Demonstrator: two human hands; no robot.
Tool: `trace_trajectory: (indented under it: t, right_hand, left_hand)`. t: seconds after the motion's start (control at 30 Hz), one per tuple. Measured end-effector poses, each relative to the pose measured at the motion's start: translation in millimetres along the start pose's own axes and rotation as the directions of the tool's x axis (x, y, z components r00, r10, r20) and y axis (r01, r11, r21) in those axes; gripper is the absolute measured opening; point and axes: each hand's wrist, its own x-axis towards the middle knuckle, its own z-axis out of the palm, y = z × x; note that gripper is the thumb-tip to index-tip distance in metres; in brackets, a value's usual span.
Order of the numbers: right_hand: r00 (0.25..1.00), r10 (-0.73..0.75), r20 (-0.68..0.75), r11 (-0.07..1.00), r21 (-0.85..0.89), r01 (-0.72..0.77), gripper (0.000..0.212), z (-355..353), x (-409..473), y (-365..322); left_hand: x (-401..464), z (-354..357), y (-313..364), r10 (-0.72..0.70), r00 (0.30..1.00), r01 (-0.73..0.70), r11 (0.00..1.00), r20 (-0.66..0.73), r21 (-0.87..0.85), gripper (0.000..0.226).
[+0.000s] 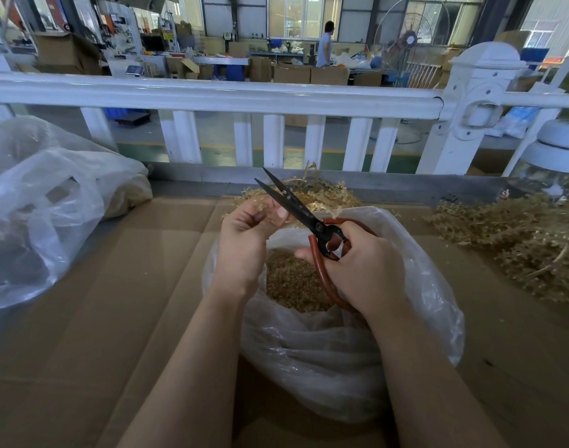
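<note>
Site: factory workshop hall. High windows [304, 16], green painted floor [218, 155] with yellow lane line, stacked cartons [293, 74], industrial fan [409, 38], cluttered workbenches [221, 60]. White railing [212, 92] fences a cardboard-covered bench [131, 286]. Worker [325, 46] in background.

surface: cardboard sheets [115, 286] | centre: open plastic bag [341, 350] | left: second bag [34, 205] | right: tan sprig heap [519, 240]

Black-bladed scissors [296, 205] with red handles — blades slightly parted, pointing up-left — beside a small tan sprig [263, 208].
</note>
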Motion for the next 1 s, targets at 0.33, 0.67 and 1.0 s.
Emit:
trace_trajectory:
  t: [0.33, 0.67, 1.0]
  right_hand:
    - [1.000, -0.009, 0.003, 1.000, -0.001, 0.009, 0.075, -0.6, -0.3, -1.9]
    - [0.999, 0.012, 0.043, 0.997, 0.078, -0.015, 0.068, -0.2, -1.6, -3.3]
    - [1.000, -0.001, 0.017, 0.990, 0.142, -0.002, 0.073, -0.7, -1.3, -3.9]
  left_hand:
    - [1.3, -1.0, -2.4, 0.076, 0.997, -0.078, 0.993, 0.024, 0.087, 0.016]
    - [0.7, -1.8, -3.8, 0.084, 0.992, -0.094, 0.991, 0.095, 0.100, 0.016]
    - [1.7, -1.9, -6.6, 0.102, 0.985, -0.115, 0.989, 0.137, 0.089, 0.017]
